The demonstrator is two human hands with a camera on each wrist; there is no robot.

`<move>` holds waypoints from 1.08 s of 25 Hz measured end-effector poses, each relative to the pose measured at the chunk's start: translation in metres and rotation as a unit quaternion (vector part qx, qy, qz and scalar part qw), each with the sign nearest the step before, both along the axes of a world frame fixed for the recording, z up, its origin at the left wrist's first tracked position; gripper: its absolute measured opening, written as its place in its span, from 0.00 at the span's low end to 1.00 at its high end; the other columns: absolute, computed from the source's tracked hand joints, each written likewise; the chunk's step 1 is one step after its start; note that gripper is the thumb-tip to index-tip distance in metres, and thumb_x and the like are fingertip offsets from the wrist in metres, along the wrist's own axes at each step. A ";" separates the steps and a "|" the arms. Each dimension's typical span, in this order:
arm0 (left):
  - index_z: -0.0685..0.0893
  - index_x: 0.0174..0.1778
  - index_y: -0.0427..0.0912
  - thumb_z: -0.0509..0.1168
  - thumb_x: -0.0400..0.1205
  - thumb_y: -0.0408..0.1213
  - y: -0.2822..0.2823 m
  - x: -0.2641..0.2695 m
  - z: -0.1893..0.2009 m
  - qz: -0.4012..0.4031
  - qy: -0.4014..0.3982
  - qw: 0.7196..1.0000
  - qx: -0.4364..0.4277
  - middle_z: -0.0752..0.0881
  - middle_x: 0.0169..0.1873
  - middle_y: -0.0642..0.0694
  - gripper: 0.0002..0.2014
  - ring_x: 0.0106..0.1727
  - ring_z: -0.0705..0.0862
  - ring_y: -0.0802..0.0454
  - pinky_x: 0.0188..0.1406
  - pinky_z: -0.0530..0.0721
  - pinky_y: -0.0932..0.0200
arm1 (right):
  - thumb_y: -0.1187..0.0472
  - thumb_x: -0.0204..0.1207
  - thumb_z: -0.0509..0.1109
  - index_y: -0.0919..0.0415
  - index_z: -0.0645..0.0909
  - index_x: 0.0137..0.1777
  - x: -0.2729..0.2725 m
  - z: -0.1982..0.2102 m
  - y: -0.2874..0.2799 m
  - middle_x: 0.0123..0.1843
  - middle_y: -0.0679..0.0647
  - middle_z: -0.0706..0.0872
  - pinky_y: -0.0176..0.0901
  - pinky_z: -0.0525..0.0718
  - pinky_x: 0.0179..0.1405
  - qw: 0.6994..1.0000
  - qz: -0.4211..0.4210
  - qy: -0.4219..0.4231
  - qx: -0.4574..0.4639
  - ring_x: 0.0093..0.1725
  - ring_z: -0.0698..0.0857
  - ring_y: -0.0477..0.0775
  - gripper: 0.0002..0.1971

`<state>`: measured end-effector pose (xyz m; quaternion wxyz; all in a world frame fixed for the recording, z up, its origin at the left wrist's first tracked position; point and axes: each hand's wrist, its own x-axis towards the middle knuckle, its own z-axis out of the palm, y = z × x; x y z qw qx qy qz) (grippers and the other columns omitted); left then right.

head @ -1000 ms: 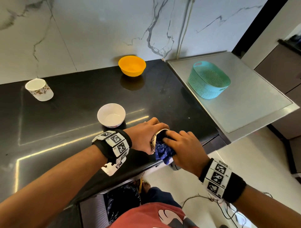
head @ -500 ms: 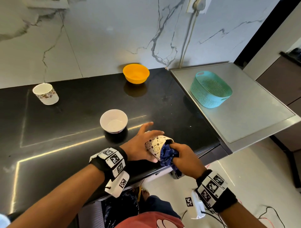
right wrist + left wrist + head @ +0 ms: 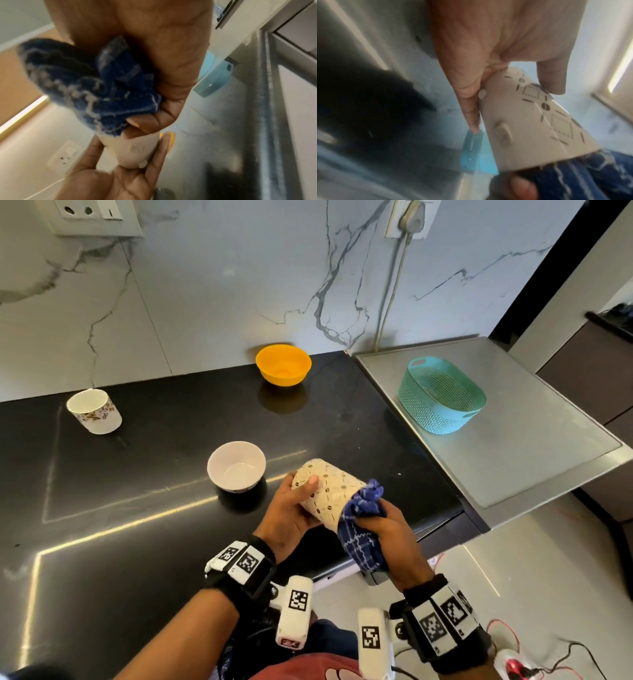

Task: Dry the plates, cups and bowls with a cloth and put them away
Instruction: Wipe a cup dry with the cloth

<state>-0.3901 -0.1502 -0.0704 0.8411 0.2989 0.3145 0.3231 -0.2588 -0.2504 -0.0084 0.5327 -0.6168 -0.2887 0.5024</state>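
Note:
My left hand [image 3: 294, 510] grips a cream patterned cup [image 3: 329, 491] tipped on its side above the black counter's front edge, mouth toward my right. My right hand [image 3: 383, 529] holds a bunched blue checked cloth [image 3: 359, 522] pushed into the cup's mouth. In the left wrist view the cup [image 3: 534, 121] lies between thumb and fingers, with the cloth [image 3: 583, 180] at its rim. The right wrist view shows the cloth [image 3: 96, 83] wadded in my fingers above the cup [image 3: 135, 150]. A white bowl [image 3: 236, 465], an orange bowl [image 3: 283, 364] and a floral cup [image 3: 94, 410] stand on the counter.
A teal mesh basket [image 3: 442, 395] sits on the steel surface [image 3: 534, 460] to the right of the black counter [image 3: 137, 491]. A marble wall with sockets and a hanging cable rises behind. Floor with loose wires lies beyond the counter's front edge.
My left hand has lifted and turned the patterned cup onto its side, thumb now on top. The cloth in my right hand has gone deeper into its mouth. The view has shifted downward.

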 end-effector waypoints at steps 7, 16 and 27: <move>0.81 0.70 0.34 0.68 0.76 0.56 -0.018 0.012 0.033 0.110 -0.127 0.957 -0.238 0.84 0.66 0.34 0.33 0.66 0.83 0.37 0.68 0.80 0.40 | 0.57 0.79 0.69 0.42 0.74 0.60 -0.020 0.016 0.011 0.53 0.41 0.88 0.48 0.85 0.59 0.956 0.072 -0.279 0.055 0.54 0.87 0.43 0.13; 0.86 0.54 0.38 0.69 0.77 0.58 -0.016 -0.003 0.067 0.142 -0.084 0.962 -0.216 0.88 0.43 0.39 0.24 0.43 0.87 0.44 0.61 0.82 0.47 | 0.51 0.73 0.65 0.44 0.65 0.75 -0.038 0.043 -0.011 0.69 0.44 0.78 0.54 0.85 0.54 0.810 0.268 -0.521 0.031 0.56 0.83 0.57 0.28; 0.74 0.73 0.48 0.84 0.58 0.49 -0.046 0.004 0.057 0.079 0.075 0.985 -0.135 0.87 0.59 0.34 0.46 0.52 0.90 0.36 0.46 0.86 0.41 | 0.57 0.83 0.58 0.57 0.77 0.64 -0.038 0.045 -0.030 0.57 0.56 0.86 0.52 0.86 0.53 0.763 0.244 -0.594 -0.070 0.47 0.86 0.60 0.14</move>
